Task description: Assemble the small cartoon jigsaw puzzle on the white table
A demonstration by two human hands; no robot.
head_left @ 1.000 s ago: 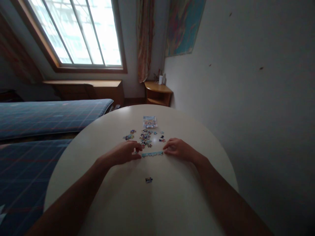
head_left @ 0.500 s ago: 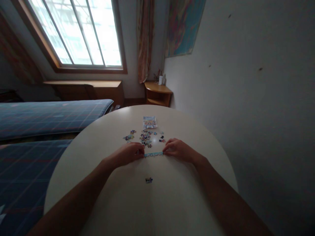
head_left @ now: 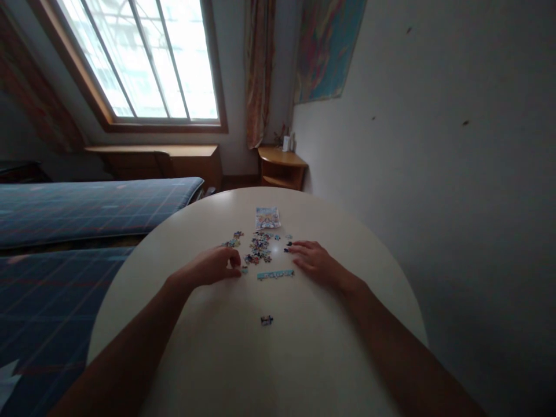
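Note:
A light blue strip of joined puzzle pieces lies on the round white table. My left hand rests to its left with fingers curled, near a small loose piece. My right hand lies flat to the strip's right, fingers stretched out toward a dark piece. Neither hand touches the strip. A heap of loose pieces lies just beyond it, with a smaller cluster to the left.
A single dark piece lies nearer me on the table. A small picture card sits at the far side. Blue plaid beds stand to the left, a wooden corner shelf and a window behind.
Both hands have let go of the blue strip's ends. The left drew back to the left, and the right opened and moved up toward the loose pieces.

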